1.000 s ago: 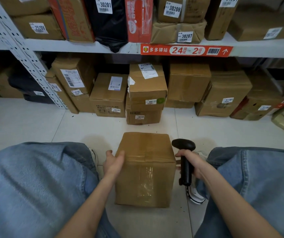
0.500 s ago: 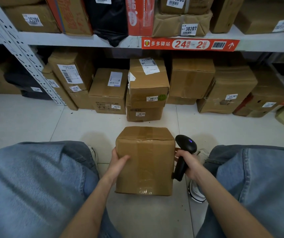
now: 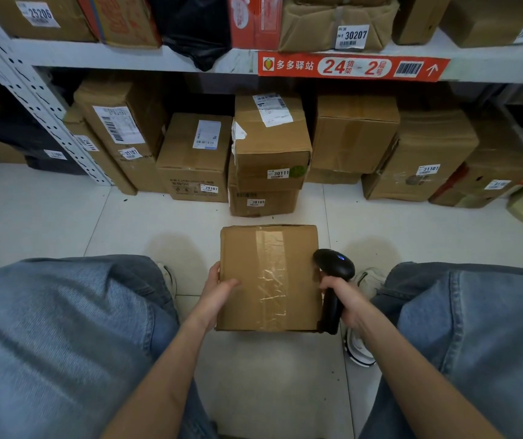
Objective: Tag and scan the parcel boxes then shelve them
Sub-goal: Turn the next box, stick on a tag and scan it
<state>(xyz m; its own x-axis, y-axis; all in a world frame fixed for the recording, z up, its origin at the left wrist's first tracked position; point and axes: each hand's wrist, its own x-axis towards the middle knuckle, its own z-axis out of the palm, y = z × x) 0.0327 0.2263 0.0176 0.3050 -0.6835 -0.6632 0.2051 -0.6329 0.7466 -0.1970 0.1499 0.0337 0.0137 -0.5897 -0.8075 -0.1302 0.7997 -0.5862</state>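
Parcel box (image 3: 268,277) between the knees (image 3: 48,327), near centre, taped face up. Apparently raised off the floor (image 3: 64,223); underside hidden, contact not confirmed. Well apart from the shelved boxes (image 3: 273,147) at far centre.

Left hand (image 3: 219,293) on the box's left edge: thumb laid over the top face, fingers (image 3: 213,274) curled against the left side wall, holding the box. Right hand (image 3: 345,296) wrapped round the handle of the black scanner (image 3: 333,267). Handle touching the box's right side, scanner head tilted over the right edge. Probable reason: box clamped between left palm and scanner-holding fist, with no need to set down tool or parcel.

No tag or shipping label seen on the upward face, only a strip of tape (image 3: 271,274) running near to far. Judged step: turning the box to find or place a label. Tagging not evident, shelving not begun.

Materials:
- **Box:** plain brown corrugated card, matte, square-cornered, edges slightly softened.
- **Tape:** glossy, wrinkled, catching light.
- **Scanner:** smooth rounded plastic, small blue light on the head.
- **Floor:** pale tile with thin grout lines.
- **Shelf (image 3: 95,57):** grey-white metal with a perforated upright at left and a red label strip (image 3: 352,67) on the front edge.

Shelved boxes mostly with small white number tags facing outward, presumably for reading from the aisle.
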